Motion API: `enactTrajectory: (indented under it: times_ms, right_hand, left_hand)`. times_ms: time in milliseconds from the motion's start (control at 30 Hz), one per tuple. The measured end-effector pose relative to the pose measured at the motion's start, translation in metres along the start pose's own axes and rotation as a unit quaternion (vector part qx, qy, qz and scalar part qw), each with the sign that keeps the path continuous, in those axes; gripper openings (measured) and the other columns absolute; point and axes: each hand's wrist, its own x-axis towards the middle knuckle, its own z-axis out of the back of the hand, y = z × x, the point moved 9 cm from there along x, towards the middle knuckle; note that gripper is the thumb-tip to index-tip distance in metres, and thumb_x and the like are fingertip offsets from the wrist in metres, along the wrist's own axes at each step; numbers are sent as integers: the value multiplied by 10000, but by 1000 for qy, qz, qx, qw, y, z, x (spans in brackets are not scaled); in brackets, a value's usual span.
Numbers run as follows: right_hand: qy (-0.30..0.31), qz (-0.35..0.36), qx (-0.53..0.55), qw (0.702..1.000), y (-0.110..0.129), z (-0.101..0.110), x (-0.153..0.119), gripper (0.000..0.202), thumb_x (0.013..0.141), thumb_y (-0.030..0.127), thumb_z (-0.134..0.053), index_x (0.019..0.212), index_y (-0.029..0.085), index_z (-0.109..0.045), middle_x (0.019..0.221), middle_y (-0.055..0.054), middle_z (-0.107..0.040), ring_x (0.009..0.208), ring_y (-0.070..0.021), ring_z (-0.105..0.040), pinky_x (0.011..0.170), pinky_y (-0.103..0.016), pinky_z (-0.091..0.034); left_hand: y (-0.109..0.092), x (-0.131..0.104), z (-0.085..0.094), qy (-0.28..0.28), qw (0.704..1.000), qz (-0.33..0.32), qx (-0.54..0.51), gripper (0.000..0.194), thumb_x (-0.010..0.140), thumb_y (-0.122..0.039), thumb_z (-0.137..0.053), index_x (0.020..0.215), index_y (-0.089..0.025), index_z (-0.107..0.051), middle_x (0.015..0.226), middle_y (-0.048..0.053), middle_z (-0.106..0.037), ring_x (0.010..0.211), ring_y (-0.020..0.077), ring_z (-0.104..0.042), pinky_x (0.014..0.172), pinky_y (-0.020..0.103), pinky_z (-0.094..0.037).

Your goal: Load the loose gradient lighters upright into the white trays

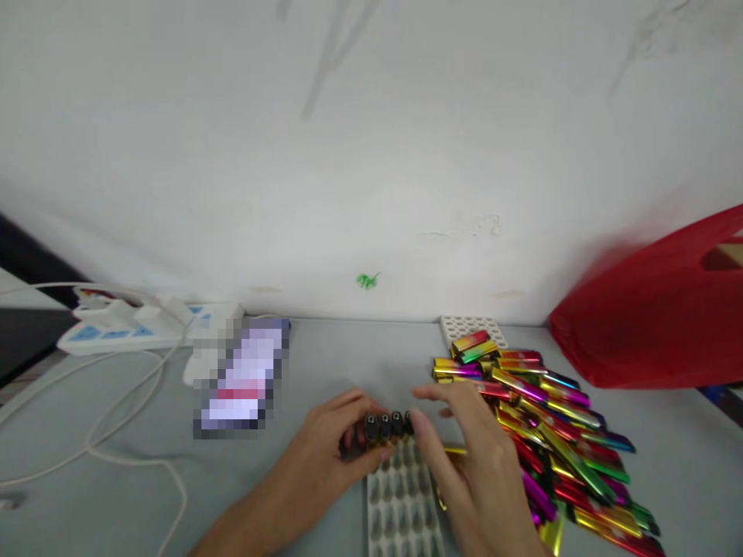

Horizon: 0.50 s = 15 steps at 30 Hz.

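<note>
My left hand [342,433] is closed around a row of several lighters [385,427], standing side by side with their black ends up. The row is over the far end of a pale tray [400,495] with rows of oval slots. My right hand [473,456] is to the right of the row, thumb and index finger spread apart. Its thumb tip is at the rightmost black end; whether it presses on it I cannot tell. Past the right hand lies a loose pile of shiny lighters [572,441] in gold, red, purple and green. The lower parts of the held lighters are hidden.
At the back, a white perforated tray [473,329] stands by the wall, with lighters against it. A red bag [650,317] sits at the right. To the left are a blurred-out phone [247,379], a white power strip [128,329] and loose white cables [124,462].
</note>
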Motion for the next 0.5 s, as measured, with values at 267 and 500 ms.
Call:
enactTrajectory:
  times_ms: [267,500]
  right_hand:
    - [-28,25,-287,957,-18,5,9,397,1076,225,-514,1460,173,-598,1367,-197,-734,1297,-436,-596,1046,-609,-403]
    - [-28,59,-308,949,-28,-15,4,417,1040,76,-490,1396,248,-622,1281,-141,-821,1190,-390,-667,1002,-565,-348]
  left_hand:
    - [4,-2,-1,-1,1000,0,10,151,935,-192,-836,1074,-232,-791,935,-26,-671,784,175,-604,705,262,-416]
    - [4,-1,-1,1,1000,11,11,158,923,-189,-829,1072,-230,-792,935,-23,-672,775,174,-599,691,261,-408]
